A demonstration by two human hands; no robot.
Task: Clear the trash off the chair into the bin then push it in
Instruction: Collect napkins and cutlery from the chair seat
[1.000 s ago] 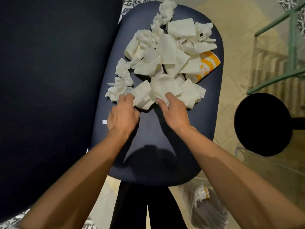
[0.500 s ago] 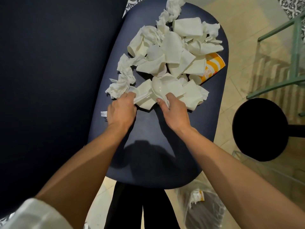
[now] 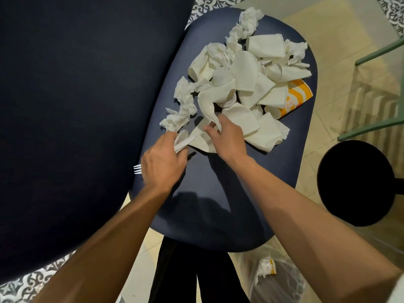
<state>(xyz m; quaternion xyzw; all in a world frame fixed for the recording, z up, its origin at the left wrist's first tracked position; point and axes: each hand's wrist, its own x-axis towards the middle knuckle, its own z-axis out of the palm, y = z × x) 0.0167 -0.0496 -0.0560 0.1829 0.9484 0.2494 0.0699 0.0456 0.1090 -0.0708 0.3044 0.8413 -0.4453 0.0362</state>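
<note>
Left hand (image 3: 162,162) pinches a flattened cup (image 3: 196,138), right hand (image 3: 229,138) curls round a plastic scrap (image 3: 206,106); I'd rake in more trash (image 3: 247,68) just past the fingertips (image 3: 208,129) before lifting.

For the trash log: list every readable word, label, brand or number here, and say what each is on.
On the striped cup: a white patch with orange print, too blurred to read.
On the binned cup: only an orange edge shows, nothing legible.
Nothing else in view bears any text, number or sign.
</note>
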